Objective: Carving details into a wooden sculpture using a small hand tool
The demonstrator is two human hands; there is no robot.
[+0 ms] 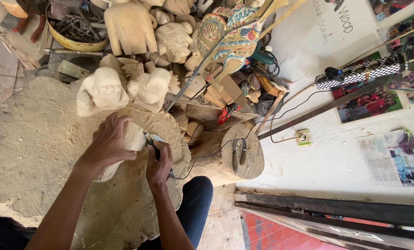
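My left hand (107, 143) grips a pale unpainted wooden carving (132, 139) that lies on a mound of sawdust (35, 143). My right hand (159, 163) is closed around a small corded power tool (153, 144), whose tip touches the carving's right side. The tool's black cable (207, 153) runs off to the right toward a wall socket (303, 137). Most of the carving is hidden under my left hand.
Several unfinished wooden figures (123, 69) stand just beyond the carving. A painted mask (230, 34) and a basin of tools (75, 28) lie farther back. A log stump (239, 155) with pliers (238, 153) sits at right, beside the white wall with pictures.
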